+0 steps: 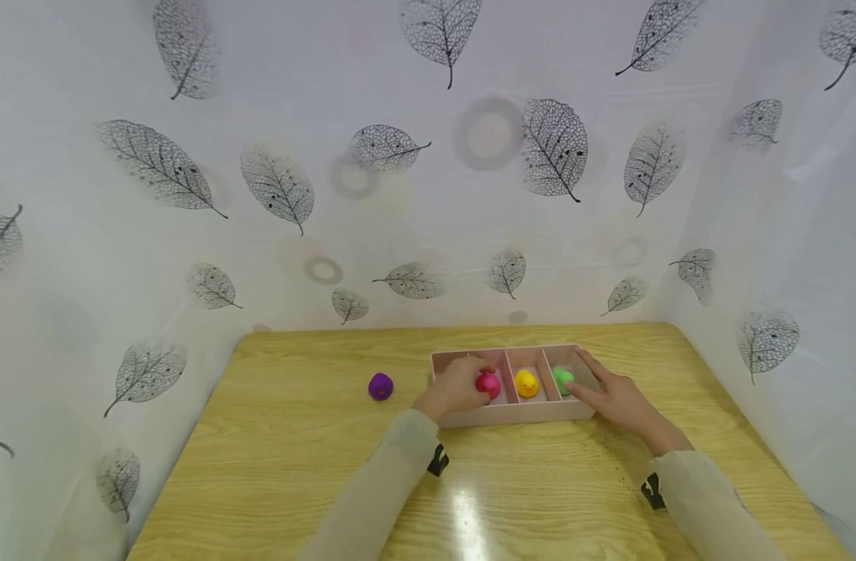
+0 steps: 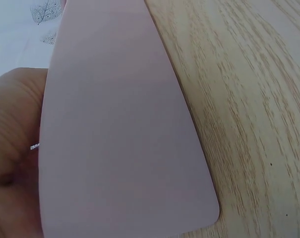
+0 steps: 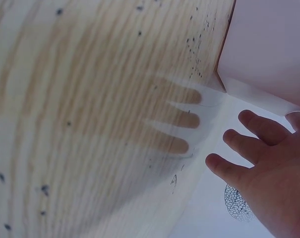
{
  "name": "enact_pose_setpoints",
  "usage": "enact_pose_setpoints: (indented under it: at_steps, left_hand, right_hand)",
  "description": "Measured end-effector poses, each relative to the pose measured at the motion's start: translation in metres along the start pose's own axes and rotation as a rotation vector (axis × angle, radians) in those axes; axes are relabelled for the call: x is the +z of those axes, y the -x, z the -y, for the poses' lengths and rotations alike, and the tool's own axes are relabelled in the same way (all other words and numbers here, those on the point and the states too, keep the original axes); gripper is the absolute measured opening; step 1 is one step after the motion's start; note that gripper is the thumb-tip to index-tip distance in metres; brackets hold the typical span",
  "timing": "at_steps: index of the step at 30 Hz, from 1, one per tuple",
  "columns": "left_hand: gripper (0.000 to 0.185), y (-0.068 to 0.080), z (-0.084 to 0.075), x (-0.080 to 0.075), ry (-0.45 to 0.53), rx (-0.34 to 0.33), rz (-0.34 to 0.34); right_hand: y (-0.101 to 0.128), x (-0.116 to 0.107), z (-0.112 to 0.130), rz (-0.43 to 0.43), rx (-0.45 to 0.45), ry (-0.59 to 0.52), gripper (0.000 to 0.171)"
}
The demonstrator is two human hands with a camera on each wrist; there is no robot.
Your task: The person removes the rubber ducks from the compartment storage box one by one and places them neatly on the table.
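Note:
A pale pink divided box (image 1: 512, 413) stands on the table. My left hand (image 1: 459, 386) reaches into its left compartment and pinches a dark pink toy (image 1: 489, 385), probably a duck, between thumb and fingers. In the left wrist view the box's side wall (image 2: 120, 119) hides most of that hand. A yellow toy duck (image 1: 526, 383) sits in the middle compartment, and a green toy (image 1: 562, 379) in the right one. My right hand (image 1: 620, 399) rests over the box's right end, its thumb inside by the green toy; several of its fingers (image 3: 244, 146) are straight and spread outside.
Left of the box, a purple toy (image 1: 380, 386) lies on the wooden table (image 1: 295, 452). White sheeting (image 1: 428, 218) with a leaf print hangs behind the table and along both sides.

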State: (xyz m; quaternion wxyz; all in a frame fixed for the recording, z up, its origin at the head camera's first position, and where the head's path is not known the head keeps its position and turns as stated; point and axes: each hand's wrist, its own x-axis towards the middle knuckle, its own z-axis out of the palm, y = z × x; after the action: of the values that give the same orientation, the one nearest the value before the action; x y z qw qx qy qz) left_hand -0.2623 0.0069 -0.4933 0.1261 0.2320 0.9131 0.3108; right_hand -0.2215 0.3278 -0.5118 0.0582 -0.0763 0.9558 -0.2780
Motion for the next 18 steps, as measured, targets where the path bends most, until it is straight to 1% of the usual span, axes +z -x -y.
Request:
enact_pose_setpoints:
  at_steps: [3, 5, 13, 18]
  left_hand:
    - [0.053, 0.0000, -0.0027, 0.0003, -0.001, -0.034, 0.002]
    - [0.051, -0.0001, -0.0042, 0.0006, -0.004, -0.044, -0.004]
    - [0.045, -0.0015, -0.0070, 0.0026, -0.088, -0.033, -0.034]
    - [0.043, -0.0018, -0.0081, 0.0044, -0.110, -0.043, -0.050]
  right_hand:
    - [-0.0004, 0.0002, -0.0007, -0.001, -0.004, -0.003, 0.088]
    - [-0.0009, 0.0007, -0.0016, -0.002, -0.003, 0.001, 0.089]
    - [-0.0017, 0.0015, -0.0033, -0.005, -0.008, 0.007, 0.088]
    - [-0.0004, 0.0011, -0.0016, -0.008, -0.011, 0.004, 0.088]
